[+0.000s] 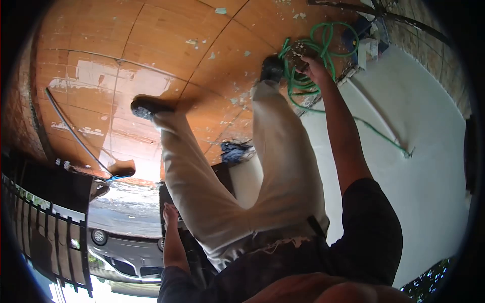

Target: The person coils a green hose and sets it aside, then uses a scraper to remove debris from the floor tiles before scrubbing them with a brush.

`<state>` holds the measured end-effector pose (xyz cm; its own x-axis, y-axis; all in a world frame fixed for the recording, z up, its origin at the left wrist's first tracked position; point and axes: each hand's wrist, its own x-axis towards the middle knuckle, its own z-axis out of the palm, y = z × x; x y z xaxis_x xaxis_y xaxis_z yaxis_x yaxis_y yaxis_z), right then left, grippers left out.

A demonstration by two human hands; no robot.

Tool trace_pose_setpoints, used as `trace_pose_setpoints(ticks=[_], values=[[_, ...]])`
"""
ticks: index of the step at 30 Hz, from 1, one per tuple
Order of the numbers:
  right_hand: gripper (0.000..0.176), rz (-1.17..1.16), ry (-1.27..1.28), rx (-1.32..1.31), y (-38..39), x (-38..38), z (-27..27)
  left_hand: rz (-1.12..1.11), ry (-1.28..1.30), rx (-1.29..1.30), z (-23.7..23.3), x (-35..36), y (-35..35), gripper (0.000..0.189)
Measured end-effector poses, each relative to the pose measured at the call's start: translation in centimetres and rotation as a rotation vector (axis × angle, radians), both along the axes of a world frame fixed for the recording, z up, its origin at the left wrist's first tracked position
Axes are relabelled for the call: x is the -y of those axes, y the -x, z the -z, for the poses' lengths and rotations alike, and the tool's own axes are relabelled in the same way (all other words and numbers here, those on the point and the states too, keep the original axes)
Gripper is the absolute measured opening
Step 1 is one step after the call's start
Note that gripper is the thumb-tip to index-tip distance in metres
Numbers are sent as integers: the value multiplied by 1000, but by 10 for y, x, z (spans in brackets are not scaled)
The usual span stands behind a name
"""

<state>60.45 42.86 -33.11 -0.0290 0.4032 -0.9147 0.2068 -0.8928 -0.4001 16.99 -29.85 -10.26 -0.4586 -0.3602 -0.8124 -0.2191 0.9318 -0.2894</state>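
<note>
My right hand [317,70] reaches down near my foot, its fingers gripping a rough brown clump [298,53] flecked with white bits. What exactly this clump is, I cannot tell. Loops of a green hose [327,38] lie on the floor around and behind it, right at the black shoe [273,68]. My left hand [170,213] hangs low beside my leg, small in view, with loose fingers and nothing visible in it.
Pale scraps and wet patches dot the orange tiled floor [166,40]. A long-handled tool with a blue head [120,177] lies at the left. A bunched dark cloth [235,151] sits behind my legs. A white pipe [374,111] runs along the pale wall [429,151]. Beyond are a car [126,255] and a slatted gate [48,237].
</note>
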Motion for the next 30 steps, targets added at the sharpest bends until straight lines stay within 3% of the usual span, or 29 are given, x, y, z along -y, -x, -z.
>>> trace_pose_setpoints(ticks=[1,2,6,7,8,9,11,15,16,17,20,22,24,25,27,28,30], values=[[32,-46,-44,55,-11,-11,13,-136,10,-28,12,31,-24,73],[36,-45,-88,110,-25,-18,30,-149,86,-81,9,15,-40,73],[53,-100,-177,353,-43,-65,75,-315,-153,-558,75,16,-37,74],[64,-150,-187,319,-55,-78,95,-410,-288,-625,73,-61,-35,74],[64,-161,-180,318,-57,-87,106,-430,-366,-657,85,-86,-24,75],[67,-120,-200,348,-54,-99,116,-335,-364,-600,70,-192,-38,74],[69,-75,-299,407,-60,-111,151,-159,-617,-442,73,-300,-63,73],[64,70,-431,621,-53,-133,193,424,-925,-215,107,-404,-125,78],[64,72,-446,614,-50,-142,203,495,-1096,-249,121,-404,-137,74],[63,-153,-548,672,-52,-154,211,494,-1088,-195,134,-408,-144,72],[51,-521,-777,577,-20,-164,224,522,-1052,-13,154,-411,-136,73],[46,-623,-648,470,39,-152,223,415,-1101,-45,168,-417,-127,67],[42,-698,-669,442,81,-159,250,504,-1145,-106,187,-432,-110,64],[41,-833,-985,389,85,-158,269,545,-1154,-139,192,-436,-104,64],[44,-914,-1230,432,59,-182,268,586,-1177,-192,194,-439,-93,63],[48,-856,-1179,526,45,-209,235,598,-1201,-231,194,-439,-88,63],[51,-802,-1002,625,20,-251,223,619,-1236,-273,194,-436,-81,64]])
